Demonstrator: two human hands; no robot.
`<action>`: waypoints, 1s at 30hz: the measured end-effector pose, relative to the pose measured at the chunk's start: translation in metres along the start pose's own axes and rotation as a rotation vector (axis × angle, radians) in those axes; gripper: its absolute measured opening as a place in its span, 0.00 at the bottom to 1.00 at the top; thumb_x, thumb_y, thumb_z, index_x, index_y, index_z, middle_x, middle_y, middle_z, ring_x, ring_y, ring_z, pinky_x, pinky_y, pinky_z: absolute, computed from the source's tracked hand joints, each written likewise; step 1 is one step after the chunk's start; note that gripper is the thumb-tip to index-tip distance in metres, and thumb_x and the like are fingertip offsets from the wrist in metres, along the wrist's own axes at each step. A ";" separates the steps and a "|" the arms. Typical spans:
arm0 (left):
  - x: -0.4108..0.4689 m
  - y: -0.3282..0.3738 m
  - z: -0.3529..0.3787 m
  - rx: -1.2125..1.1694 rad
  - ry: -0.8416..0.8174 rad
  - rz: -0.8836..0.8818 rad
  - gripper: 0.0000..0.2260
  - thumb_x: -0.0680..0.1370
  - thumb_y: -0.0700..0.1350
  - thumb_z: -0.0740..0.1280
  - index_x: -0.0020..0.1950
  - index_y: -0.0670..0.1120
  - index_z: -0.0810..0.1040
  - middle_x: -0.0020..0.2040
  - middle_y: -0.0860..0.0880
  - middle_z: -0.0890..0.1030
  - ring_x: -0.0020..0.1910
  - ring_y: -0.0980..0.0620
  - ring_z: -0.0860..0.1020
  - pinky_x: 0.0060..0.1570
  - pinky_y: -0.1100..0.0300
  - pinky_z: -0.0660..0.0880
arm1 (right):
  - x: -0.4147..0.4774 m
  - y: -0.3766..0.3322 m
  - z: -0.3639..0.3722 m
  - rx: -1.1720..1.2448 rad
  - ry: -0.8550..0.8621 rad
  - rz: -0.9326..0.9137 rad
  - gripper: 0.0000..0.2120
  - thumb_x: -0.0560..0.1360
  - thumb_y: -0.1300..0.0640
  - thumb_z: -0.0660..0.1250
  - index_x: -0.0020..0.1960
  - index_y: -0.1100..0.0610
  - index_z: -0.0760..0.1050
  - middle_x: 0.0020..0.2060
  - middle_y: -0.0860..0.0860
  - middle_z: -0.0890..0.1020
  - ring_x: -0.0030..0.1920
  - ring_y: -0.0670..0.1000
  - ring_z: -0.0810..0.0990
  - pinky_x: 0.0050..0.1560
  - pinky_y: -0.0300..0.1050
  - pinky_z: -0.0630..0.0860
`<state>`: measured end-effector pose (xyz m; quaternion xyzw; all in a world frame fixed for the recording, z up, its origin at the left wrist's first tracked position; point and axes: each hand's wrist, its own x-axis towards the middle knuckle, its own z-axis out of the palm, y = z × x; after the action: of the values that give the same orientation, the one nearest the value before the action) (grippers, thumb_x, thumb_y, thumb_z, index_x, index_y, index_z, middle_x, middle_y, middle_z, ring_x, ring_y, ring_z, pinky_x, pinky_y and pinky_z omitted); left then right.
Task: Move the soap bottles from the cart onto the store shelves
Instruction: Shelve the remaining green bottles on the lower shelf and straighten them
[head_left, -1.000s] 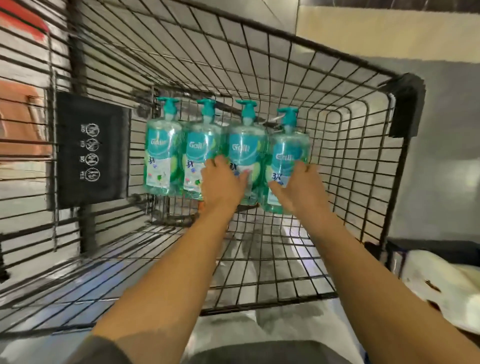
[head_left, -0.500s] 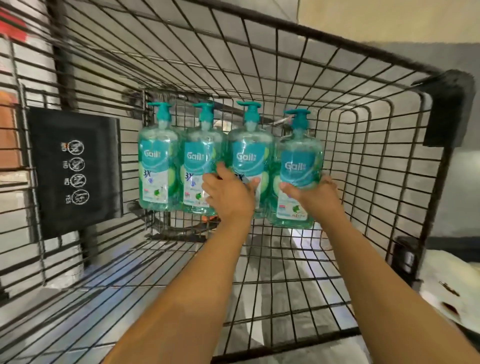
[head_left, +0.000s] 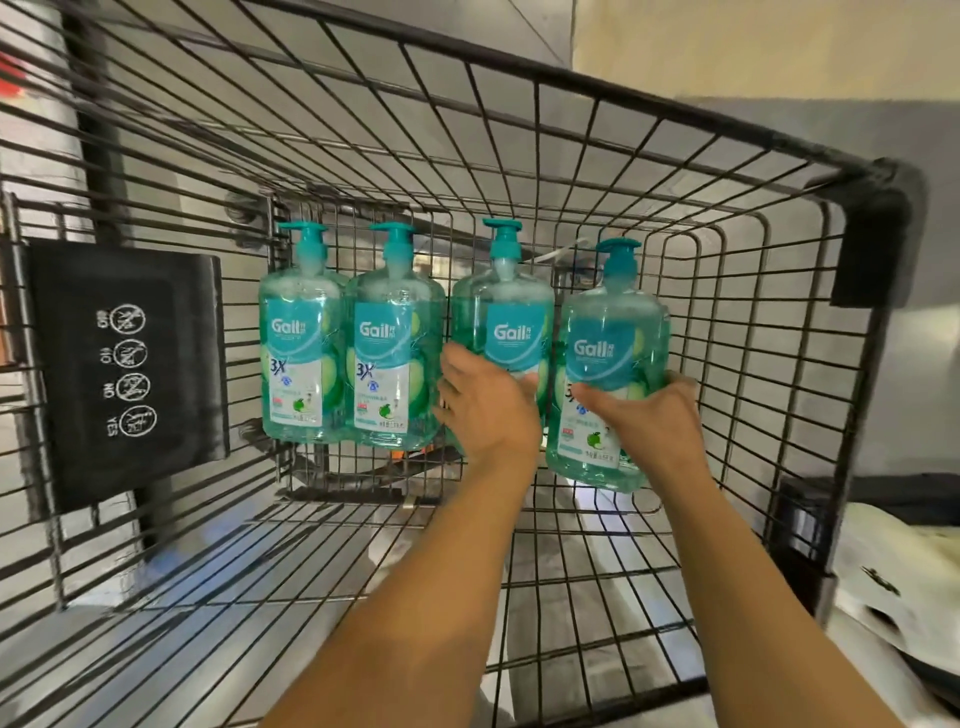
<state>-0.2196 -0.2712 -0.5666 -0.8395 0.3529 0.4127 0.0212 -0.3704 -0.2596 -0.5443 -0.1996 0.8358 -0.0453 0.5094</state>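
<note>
Several teal pump bottles of green soap stand in a row at the far end of the black wire cart (head_left: 675, 156). My left hand (head_left: 488, 405) grips the third soap bottle (head_left: 511, 322) around its lower half. My right hand (head_left: 649, 415) holds the rightmost soap bottle (head_left: 613, 353), which sits lower and nearer to me than the others. At the left, two more soap bottles (head_left: 301, 343) (head_left: 392, 348) stand untouched, side by side. The lower labels of both gripped bottles are hidden by my fingers.
A black plastic flap with white warning icons (head_left: 124, 374) hangs on the cart's left wall. The wire floor in front of the bottles is bare. A white and black bundle (head_left: 904, 587) lies outside the cart at the lower right.
The view has come closer to the bottles. My right hand has pulled the rightmost bottle away from the row, toward me and down. My left hand has closed further around the third bottle.
</note>
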 end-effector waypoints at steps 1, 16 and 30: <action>0.002 -0.001 -0.001 -0.020 0.004 -0.010 0.42 0.74 0.50 0.79 0.76 0.39 0.56 0.75 0.37 0.68 0.74 0.34 0.68 0.72 0.37 0.67 | -0.001 0.001 -0.004 0.026 -0.002 -0.004 0.37 0.65 0.50 0.84 0.60 0.55 0.61 0.44 0.48 0.81 0.40 0.43 0.82 0.31 0.34 0.75; -0.003 -0.017 -0.038 -0.304 -0.193 -0.051 0.47 0.56 0.55 0.88 0.68 0.50 0.65 0.54 0.55 0.78 0.55 0.46 0.82 0.55 0.45 0.84 | -0.028 0.005 -0.039 0.211 -0.039 -0.141 0.47 0.62 0.52 0.86 0.72 0.54 0.64 0.54 0.45 0.82 0.50 0.46 0.85 0.53 0.52 0.85; -0.125 -0.006 -0.201 -0.505 -0.277 0.431 0.42 0.62 0.49 0.86 0.72 0.52 0.72 0.60 0.58 0.83 0.55 0.56 0.84 0.37 0.68 0.80 | -0.193 -0.003 -0.103 0.505 0.005 -0.421 0.34 0.63 0.57 0.84 0.64 0.53 0.72 0.50 0.47 0.87 0.47 0.48 0.88 0.46 0.45 0.85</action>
<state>-0.1313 -0.2608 -0.3476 -0.6608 0.4025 0.5916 -0.2266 -0.3816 -0.2025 -0.3336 -0.2352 0.7399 -0.3557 0.5203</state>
